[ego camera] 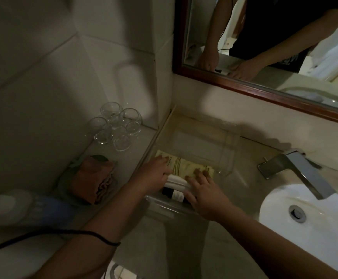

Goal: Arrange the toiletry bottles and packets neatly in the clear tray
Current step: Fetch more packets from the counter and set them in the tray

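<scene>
The clear tray [227, 156] sits on the bathroom counter against the wall corner. Inside its near half lie cream packets with green stripes [186, 166], a white packet [177, 183] and a dark bottle with a white label [174, 195]. My left hand [156, 174] rests on the left end of the packets, fingers curled over the white packet. From the right, my right hand [202, 190] presses flat on the packets, fingertips spread on the cream ones. Whether either hand truly grips a packet is unclear. The tray's far half holds nothing visible.
Several upturned drinking glasses [114, 126] stand on a side ledge at the left, with a folded pinkish cloth [95, 178] nearer me. A chrome tap [301, 171] and white basin [313, 216] lie to the right. A wood-framed mirror [264, 85] hangs above. A black cable [63, 234] crosses my left forearm.
</scene>
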`<state>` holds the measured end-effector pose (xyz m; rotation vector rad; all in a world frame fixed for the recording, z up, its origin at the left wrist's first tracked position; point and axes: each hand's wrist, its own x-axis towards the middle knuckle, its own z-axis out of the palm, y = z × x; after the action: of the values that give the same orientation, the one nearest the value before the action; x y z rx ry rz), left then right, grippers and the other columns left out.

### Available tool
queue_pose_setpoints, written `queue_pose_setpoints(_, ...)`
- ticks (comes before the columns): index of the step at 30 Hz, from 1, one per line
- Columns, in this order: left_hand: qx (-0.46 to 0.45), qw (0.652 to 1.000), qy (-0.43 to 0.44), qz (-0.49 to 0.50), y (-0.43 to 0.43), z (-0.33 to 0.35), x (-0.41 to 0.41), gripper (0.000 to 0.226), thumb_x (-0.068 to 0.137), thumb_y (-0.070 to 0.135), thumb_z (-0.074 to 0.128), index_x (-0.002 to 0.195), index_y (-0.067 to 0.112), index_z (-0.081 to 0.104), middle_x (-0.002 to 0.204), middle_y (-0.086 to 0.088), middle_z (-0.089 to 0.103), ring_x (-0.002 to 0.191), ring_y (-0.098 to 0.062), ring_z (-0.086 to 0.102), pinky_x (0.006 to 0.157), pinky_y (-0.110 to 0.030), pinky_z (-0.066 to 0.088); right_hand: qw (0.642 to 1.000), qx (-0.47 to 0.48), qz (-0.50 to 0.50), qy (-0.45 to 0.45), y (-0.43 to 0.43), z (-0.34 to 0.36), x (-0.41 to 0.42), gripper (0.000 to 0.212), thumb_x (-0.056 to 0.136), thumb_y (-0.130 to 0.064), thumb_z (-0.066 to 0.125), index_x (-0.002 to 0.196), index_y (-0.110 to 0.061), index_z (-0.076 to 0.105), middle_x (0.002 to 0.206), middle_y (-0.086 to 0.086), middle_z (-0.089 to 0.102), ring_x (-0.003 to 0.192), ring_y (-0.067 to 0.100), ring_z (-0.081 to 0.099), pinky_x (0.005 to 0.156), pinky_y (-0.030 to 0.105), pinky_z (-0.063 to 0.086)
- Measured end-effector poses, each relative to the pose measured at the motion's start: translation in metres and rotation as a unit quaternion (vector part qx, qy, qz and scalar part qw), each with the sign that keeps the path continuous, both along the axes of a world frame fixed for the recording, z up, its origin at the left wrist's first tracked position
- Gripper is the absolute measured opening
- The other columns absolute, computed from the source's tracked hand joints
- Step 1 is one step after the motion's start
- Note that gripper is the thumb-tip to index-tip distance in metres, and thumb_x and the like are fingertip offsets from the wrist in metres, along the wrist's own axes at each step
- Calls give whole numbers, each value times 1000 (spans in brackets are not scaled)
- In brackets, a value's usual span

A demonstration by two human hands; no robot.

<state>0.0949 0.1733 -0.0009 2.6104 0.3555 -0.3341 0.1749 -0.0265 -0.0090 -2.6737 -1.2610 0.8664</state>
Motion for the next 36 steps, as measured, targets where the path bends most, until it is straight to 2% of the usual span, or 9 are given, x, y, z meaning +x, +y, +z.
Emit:
queue_pose_setpoints(6,-3,1000,2,-4,-2,8,0,32,91,20,44,114,16,66,143,-10,43,131,-24,35,101,-31,33,1000,6,27,14,-5,5,8,60,99,-55,28,153,-31,21,165,5,2,151,28,-6,122,47,13)
queue_pose_setpoints(10,20,999,18,-19,-4,6,-4,33,93,22,40,117,18,62,151,-9,33,138,-27,27,108,-38,31,1000,8,27,13,-8,8,11,58,99,-52,32,152,-32,24,165,2,7,151,28,-4,121,47,14)
queue_pose_setpoints(12,36,999,3,-21,-6,4,-6,31,90,23,41,111,18,63,146,-11,38,134,-30,32,106,-40,36,999,28,17,-26,-8,11,8,54,98,-49,36,148,-29,33,161,6,22,149,30,12,120,44,21)
queue_pose_setpoints(14,48,998,-33,-21,-10,5,-6,32,88,24,43,109,19,66,135,-11,47,126,-29,40,101,-40,40,994,57,-28,-88,-10,16,2,48,98,-47,36,140,-24,46,146,6,44,134,26,35,112,38,33)
queue_pose_setpoints(16,49,998,-46,-19,-17,9,-4,36,90,27,43,118,20,64,137,-9,48,128,-26,39,105,-41,38,989,65,-77,-111,-13,21,-8,45,99,-47,35,132,-24,53,130,2,54,118,21,45,101,34,39)
queue_pose_setpoints(18,56,997,-35,-32,-26,10,-2,37,90,29,46,122,21,62,137,-7,48,128,-24,39,104,-41,38,991,48,-85,-96,-15,19,-16,45,99,-49,33,132,-26,52,128,1,53,115,20,45,99,34,41)
queue_pose_setpoints(24,57,997,-11,-55,-39,3,-6,40,87,30,47,126,24,57,125,-3,53,118,-20,41,100,-38,40,994,28,-61,-89,-11,9,-17,56,98,-55,29,142,-24,43,142,7,46,127,26,42,106,38,38)
queue_pose_setpoints(31,31,998,-15,-53,-36,-1,-5,36,85,27,48,119,22,60,125,-3,53,118,-20,41,102,-38,38,994,8,-60,-92,-7,6,-15,60,94,-59,31,140,-22,42,145,9,43,133,30,39,106,44,41)
queue_pose_setpoints(36,11,999,-48,-21,-29,-1,-2,30,88,25,49,113,18,64,123,-5,55,117,-23,43,99,-38,39,993,-4,-70,-92,-4,6,-9,57,94,-58,34,138,-22,42,146,8,44,137,29,35,107,44,40)
